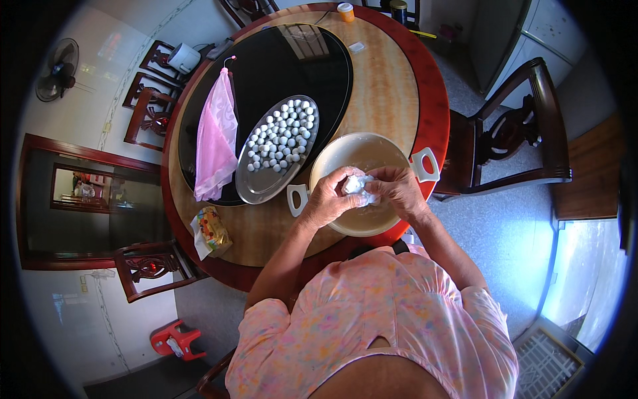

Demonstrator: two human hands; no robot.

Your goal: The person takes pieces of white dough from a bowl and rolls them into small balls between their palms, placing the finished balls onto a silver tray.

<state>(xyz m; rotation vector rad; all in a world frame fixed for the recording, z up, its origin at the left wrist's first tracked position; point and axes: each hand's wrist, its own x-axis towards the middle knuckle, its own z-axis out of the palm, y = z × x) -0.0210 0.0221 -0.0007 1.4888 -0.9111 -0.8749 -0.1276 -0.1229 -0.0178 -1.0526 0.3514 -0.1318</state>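
My left hand [331,197] holds a lump of white dough [355,185] above a large two-handled pot [366,228]. The fingers of my right hand [398,189] pinch the right side of the same lump. White residue coats my fingers. To the left of the pot, an oval metal tray [259,188] bears many small white balls [281,139], heaped over its upper and middle part. A pink mesh cloth cover [217,142] lies folded left of the tray on the black turntable [271,60].
The round table [432,99] has a red rim. A tissue pack [213,230] lies at its left edge; an orange cup [345,12] and a dark jar [398,11] are at the far side. Wooden chairs stand around, one close at the right [528,119]. A red stool [178,340] is lower left.
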